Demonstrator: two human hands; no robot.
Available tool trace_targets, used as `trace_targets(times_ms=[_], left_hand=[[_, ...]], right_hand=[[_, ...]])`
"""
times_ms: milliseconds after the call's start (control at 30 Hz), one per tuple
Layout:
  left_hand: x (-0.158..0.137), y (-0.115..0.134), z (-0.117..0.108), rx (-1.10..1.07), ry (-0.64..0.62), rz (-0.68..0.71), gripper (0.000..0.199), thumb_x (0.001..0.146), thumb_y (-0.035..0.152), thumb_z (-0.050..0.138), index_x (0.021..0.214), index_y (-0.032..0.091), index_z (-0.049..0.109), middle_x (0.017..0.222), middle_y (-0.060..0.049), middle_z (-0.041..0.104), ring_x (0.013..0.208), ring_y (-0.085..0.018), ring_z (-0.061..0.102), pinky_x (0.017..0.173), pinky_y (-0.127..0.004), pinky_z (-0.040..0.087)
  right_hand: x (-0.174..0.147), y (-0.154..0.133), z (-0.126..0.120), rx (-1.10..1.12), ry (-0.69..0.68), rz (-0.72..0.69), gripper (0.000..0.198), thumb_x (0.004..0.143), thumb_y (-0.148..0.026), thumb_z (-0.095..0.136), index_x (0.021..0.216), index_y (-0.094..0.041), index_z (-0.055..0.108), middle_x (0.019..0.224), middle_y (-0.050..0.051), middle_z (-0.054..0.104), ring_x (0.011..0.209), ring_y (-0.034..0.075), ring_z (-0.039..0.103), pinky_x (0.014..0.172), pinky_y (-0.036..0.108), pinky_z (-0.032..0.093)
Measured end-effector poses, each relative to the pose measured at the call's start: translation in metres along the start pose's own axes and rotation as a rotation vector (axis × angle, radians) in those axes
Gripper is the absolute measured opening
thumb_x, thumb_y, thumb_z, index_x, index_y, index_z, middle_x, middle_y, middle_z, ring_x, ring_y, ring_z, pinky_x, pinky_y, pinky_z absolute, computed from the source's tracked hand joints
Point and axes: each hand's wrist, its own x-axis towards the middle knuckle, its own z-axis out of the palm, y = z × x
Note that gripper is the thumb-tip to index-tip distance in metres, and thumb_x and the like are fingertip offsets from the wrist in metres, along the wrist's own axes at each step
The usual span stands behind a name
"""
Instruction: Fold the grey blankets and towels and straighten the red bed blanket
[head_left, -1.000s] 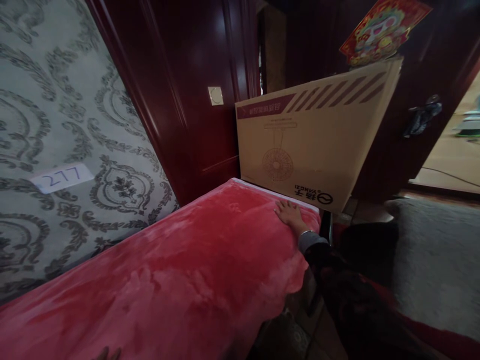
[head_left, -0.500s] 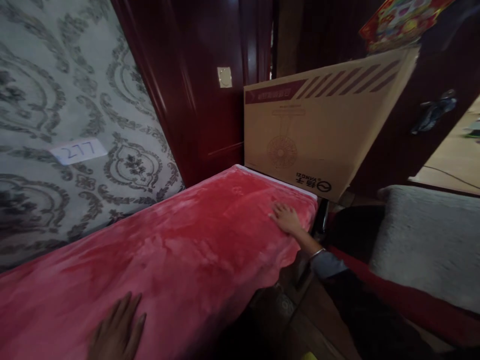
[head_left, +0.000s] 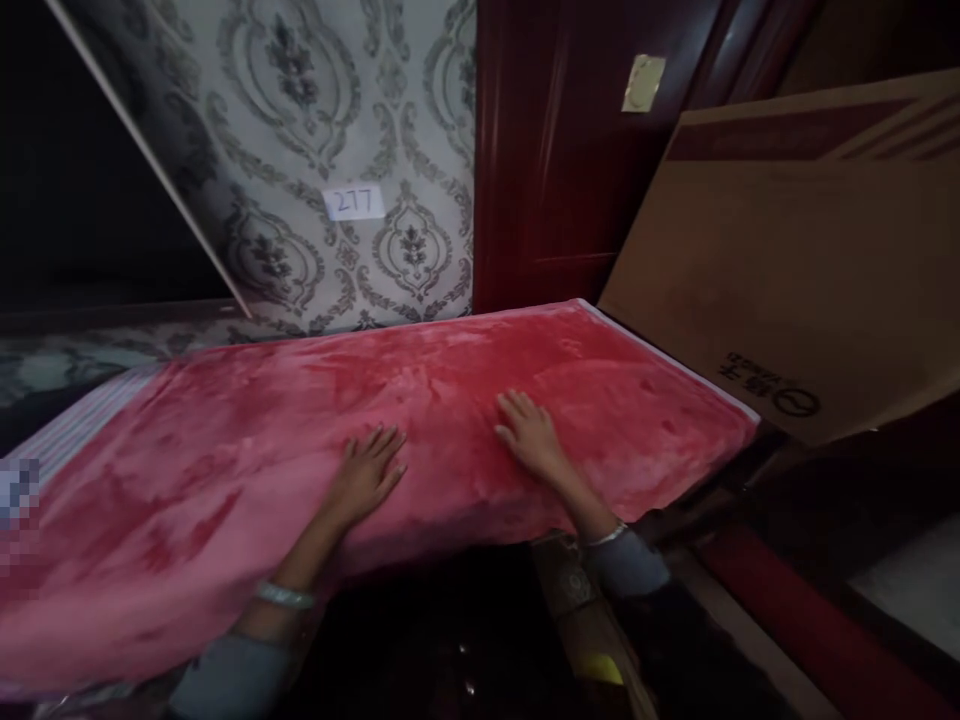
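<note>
A pink-red plush blanket (head_left: 465,400) lies spread over a long surface against the wall, its front side draping down. My left hand (head_left: 365,475) rests palm down on it near the middle, fingers apart. A little to the right, my right hand (head_left: 531,432) also lies flat on the plush with its fingers stretched out. Neither hand holds anything. Pale tracks and darker patches mark the pile around both hands. A white edge runs along the blanket's right end.
A large cardboard box (head_left: 795,250) leans at the right end. Behind stand a dark red door frame (head_left: 547,150) and patterned wallpaper with a "277" label (head_left: 355,203). A dark screen-like panel (head_left: 97,180) hangs upper left. Striped cloth (head_left: 97,410) lies at the left.
The view has swung left. My right hand has moved from near the blanket's right end toward its middle. My left hand now lies closer to the right one.
</note>
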Motion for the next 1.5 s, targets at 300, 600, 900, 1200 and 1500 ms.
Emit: trace_targets(times_ms=[300, 600, 900, 1200, 1500], left_hand=[[-0.008, -0.005, 0.001, -0.057, 0.043, 0.011, 0.053, 0.101, 0.047, 0.037, 0.147, 0.025, 0.049, 0.154, -0.011, 0.047, 0.149, -0.029, 0.033, 0.121, -0.056, 0.023], [-0.006, -0.009, 0.002, -0.079, 0.038, 0.035, 0.05, 0.101, 0.046, 0.038, 0.144, 0.027, 0.054, 0.151, -0.011, 0.052, 0.147, -0.029, 0.036, 0.12, -0.058, 0.026], [-0.002, -0.011, 0.013, -0.109, 0.122, 0.054, 0.048, 0.098, 0.041, 0.045, 0.142, 0.027, 0.056, 0.152, -0.009, 0.05, 0.146, -0.031, 0.037, 0.119, -0.06, 0.027], [-0.001, -0.013, 0.01, -0.091, 0.094, 0.042, 0.05, 0.097, 0.039, 0.044, 0.144, 0.026, 0.053, 0.153, -0.009, 0.049, 0.146, -0.03, 0.038, 0.119, -0.06, 0.026], [0.003, -0.019, 0.016, -0.067, 0.118, 0.042, 0.048, 0.097, 0.037, 0.043, 0.142, 0.027, 0.056, 0.149, -0.009, 0.053, 0.144, -0.031, 0.041, 0.118, -0.061, 0.028]], right_hand=[[0.003, -0.095, 0.031, 0.032, -0.129, -0.178, 0.056, 0.104, -0.049, 0.035, 0.156, -0.029, 0.036, 0.165, 0.002, 0.026, 0.152, 0.028, 0.018, 0.122, 0.054, 0.015], [-0.028, 0.009, 0.015, -0.14, -0.027, 0.242, 0.054, 0.103, -0.042, 0.033, 0.155, -0.025, 0.04, 0.163, 0.004, 0.03, 0.151, 0.027, 0.022, 0.119, 0.055, 0.021], [-0.073, 0.072, 0.011, -0.123, 0.238, 0.61, 0.062, 0.1, -0.041, 0.029, 0.149, -0.008, 0.047, 0.158, 0.019, 0.036, 0.148, 0.037, 0.024, 0.113, 0.064, 0.028], [0.026, -0.047, 0.02, -0.049, -0.021, 0.022, 0.061, 0.102, -0.047, 0.037, 0.159, -0.024, 0.029, 0.168, 0.005, 0.015, 0.154, 0.025, 0.01, 0.121, 0.053, 0.019], [0.019, 0.066, 0.006, -0.184, -0.039, 0.381, 0.061, 0.104, -0.049, 0.027, 0.157, -0.021, 0.034, 0.165, 0.011, 0.025, 0.151, 0.028, 0.021, 0.117, 0.056, 0.025]])
